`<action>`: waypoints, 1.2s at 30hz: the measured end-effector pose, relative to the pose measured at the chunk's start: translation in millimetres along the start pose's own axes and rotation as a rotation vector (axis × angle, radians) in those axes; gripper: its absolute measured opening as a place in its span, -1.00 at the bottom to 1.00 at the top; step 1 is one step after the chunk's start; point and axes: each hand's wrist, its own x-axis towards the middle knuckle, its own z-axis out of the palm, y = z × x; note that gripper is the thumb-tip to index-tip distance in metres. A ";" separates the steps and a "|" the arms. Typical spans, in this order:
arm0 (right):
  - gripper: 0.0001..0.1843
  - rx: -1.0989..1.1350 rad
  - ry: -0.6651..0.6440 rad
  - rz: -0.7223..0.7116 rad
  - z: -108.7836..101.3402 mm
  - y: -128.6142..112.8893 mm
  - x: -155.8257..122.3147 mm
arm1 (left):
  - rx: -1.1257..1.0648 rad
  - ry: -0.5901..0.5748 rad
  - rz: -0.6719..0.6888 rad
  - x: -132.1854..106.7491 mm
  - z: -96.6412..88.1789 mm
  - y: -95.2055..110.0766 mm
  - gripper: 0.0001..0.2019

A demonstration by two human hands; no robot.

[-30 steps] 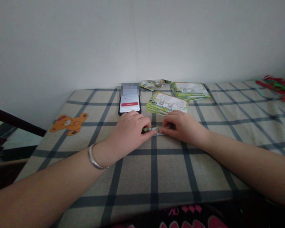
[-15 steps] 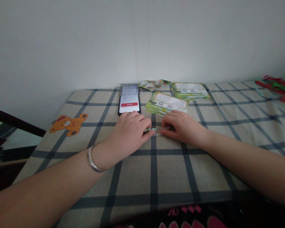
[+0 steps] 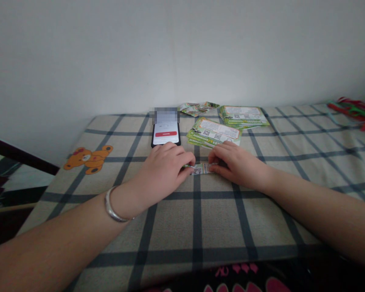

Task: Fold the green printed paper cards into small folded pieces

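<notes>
Strip (image 3: 201, 168): a small printed piece of paper between the two hands, on or just above the cloth, which of the two cannot be told; its ends are hidden by fingers.
Left hand (image 3: 169, 164): thumb and forefinger closed together on the strip's left end; the other fingers curl, knuckles up, at the near edge of the phone.
Right hand (image 3: 235, 163): thumb and forefinger pinched on the strip's right end, the rest bent in, just on the near side of the front cards.
Bangle (image 3: 111, 209): silver, around the left wrist.
Phone (image 3: 166, 133): lying screen up beyond the left hand, a red button lit, its far part pixelated.
Front cards (image 3: 214, 132): a fanned green and white pile, right of the phone.
Back cards (image 3: 246, 115): a similar pile, farther and to the right.
Folded papers (image 3: 197, 108): far side, near the wall (image 3: 170, 52).
Bear (image 3: 89, 159): orange, flat on the left part of the cloth (image 3: 170, 233).
Bundle (image 3: 357, 111): red and green, far right.
</notes>
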 end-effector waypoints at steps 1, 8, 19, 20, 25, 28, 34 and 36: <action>-0.93 -0.007 0.000 -0.005 0.2 -0.7 -0.3 | 0.003 -0.003 0.003 0.0 -0.2 -0.7 -0.89; -0.92 -0.012 -0.012 -0.002 -1.5 0.7 -1.3 | 0.107 0.016 0.058 -0.8 -3.4 -0.9 -0.89; -0.92 -0.027 -0.009 0.004 -1.5 -2.0 1.7 | 0.340 0.035 0.204 -10.6 -10.7 6.8 -0.84; -0.92 -0.031 -0.009 0.007 -1.5 -2.1 1.6 | 0.348 0.038 0.202 -11.0 -10.8 7.4 -0.84; -0.93 -0.070 -0.004 0.060 -1.5 -1.0 -0.2 | 0.365 0.058 0.217 -9.9 -8.6 8.4 -0.83; -0.87 -0.085 -0.009 0.125 -3.0 0.6 -0.9 | 0.322 0.065 0.208 -8.0 -6.6 5.6 -0.76; -0.80 -0.034 -0.035 0.234 -6.7 4.6 -1.2 | 0.251 0.048 0.155 -6.4 -5.0 -0.2 -0.72; -0.83 -0.006 -0.047 0.265 -7.0 3.8 -1.0 | 0.251 0.022 0.143 -6.5 -5.2 -1.4 -0.75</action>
